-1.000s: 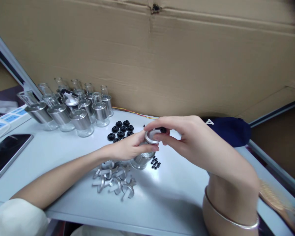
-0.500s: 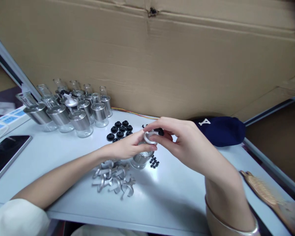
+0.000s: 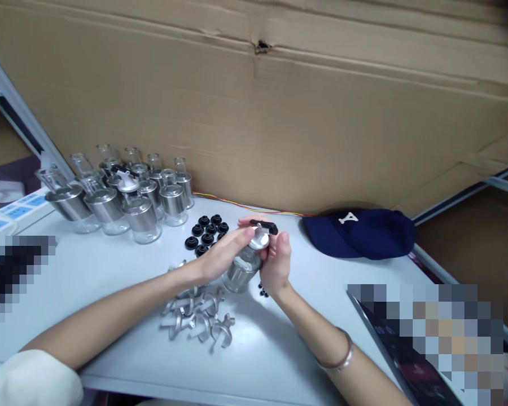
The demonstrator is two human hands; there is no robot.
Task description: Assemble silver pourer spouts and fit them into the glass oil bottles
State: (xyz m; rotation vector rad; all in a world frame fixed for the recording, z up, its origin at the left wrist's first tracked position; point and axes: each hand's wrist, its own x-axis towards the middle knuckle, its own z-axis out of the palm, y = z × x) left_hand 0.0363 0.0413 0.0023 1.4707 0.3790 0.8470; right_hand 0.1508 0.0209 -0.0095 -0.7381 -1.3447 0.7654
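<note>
Left hand (image 3: 224,254) and right hand (image 3: 276,264), fingers half-curled, grip a steel-banded glass bottle (image 3: 241,276) around its silvery cap (image 3: 261,241); right's slid off top.

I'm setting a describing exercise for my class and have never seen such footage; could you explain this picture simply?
There is no machine here: these are a person's own bare hands, seen by a camera worn on the head, looking forward and down. The left hand holds a glass bottle near its neck, and the right hand is against the other side. A silver lid with a black handle is at its top. On the table stand more bottles, with round black pieces, loose silver lids and tiny black bits nearer the hands. A dark blue cap lies to the right.
</note>
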